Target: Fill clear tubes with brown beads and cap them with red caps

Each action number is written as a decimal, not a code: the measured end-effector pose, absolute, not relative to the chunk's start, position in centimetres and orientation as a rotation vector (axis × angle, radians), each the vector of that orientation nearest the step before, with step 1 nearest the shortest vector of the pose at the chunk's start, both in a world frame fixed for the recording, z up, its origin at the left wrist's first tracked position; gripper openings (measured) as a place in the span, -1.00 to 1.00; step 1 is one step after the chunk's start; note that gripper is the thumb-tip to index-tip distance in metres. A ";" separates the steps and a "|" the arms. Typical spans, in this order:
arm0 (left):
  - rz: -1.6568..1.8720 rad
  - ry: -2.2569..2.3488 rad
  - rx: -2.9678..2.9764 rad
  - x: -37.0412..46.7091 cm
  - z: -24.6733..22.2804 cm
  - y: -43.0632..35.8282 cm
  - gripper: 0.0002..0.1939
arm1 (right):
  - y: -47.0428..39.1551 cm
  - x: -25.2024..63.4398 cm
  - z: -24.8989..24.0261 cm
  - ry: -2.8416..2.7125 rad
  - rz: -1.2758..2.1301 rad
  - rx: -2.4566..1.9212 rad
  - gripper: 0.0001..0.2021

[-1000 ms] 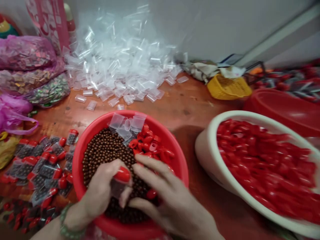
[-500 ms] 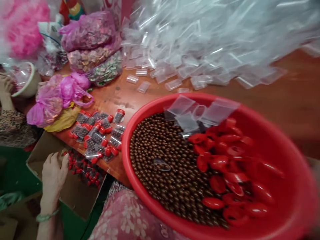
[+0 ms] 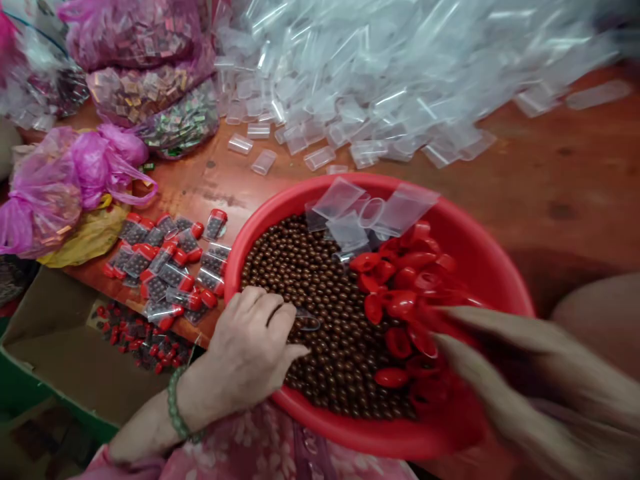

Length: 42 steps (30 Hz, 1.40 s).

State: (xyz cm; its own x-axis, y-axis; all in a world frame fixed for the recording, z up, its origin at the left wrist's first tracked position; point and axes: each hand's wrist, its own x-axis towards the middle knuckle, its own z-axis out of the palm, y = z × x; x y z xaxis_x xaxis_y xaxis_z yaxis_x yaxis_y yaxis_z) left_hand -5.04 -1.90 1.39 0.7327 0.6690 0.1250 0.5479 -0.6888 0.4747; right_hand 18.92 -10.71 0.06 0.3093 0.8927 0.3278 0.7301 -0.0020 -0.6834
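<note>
A red basin (image 3: 500, 270) holds many brown beads (image 3: 335, 360), a heap of red oval plastic caps (image 3: 400, 303) and several clear flat plastic sleeves (image 3: 345, 230). My left hand (image 3: 255, 340), with a green bead bracelet (image 3: 175, 407), reaches over the basin's left rim. Its fingers bend down towards the beads and the thumb stands apart. Right by its fingertips lies a clear oval plastic piece (image 3: 307, 321), partly hidden. Blurred by motion, my right hand (image 3: 535, 367) reaches in from the right at the caps, thumb and fingers apart. Whether it touches a cap I cannot tell.
A large pile of clear plastic sleeves (image 3: 375, 87) covers the back of the wooden table (image 3: 200, 177). Bead-filled, red-capped packets (image 3: 170, 267) lie left of the basin. More fill a cardboard box (image 3: 55, 340) below. Pink bags (image 3: 103, 163) sit further left.
The view has swung right. My left hand has left the cardboard box and come over the basin's beads. My right hand has come into view beside the red caps.
</note>
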 end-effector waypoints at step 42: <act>0.234 0.720 1.371 -1.7 1.6 2.0 -0.71 | -2.4 16.2 3.7 -1.900 1.149 -1.221 -0.88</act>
State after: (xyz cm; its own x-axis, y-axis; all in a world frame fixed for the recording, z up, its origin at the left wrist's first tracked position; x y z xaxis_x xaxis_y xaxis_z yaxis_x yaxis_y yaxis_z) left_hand -1.72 2.01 1.62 0.7677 0.5496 -0.3296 0.2514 0.2147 0.9438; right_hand 16.16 -2.42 3.71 -0.3985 0.9167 0.0296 0.3994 0.2025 -0.8941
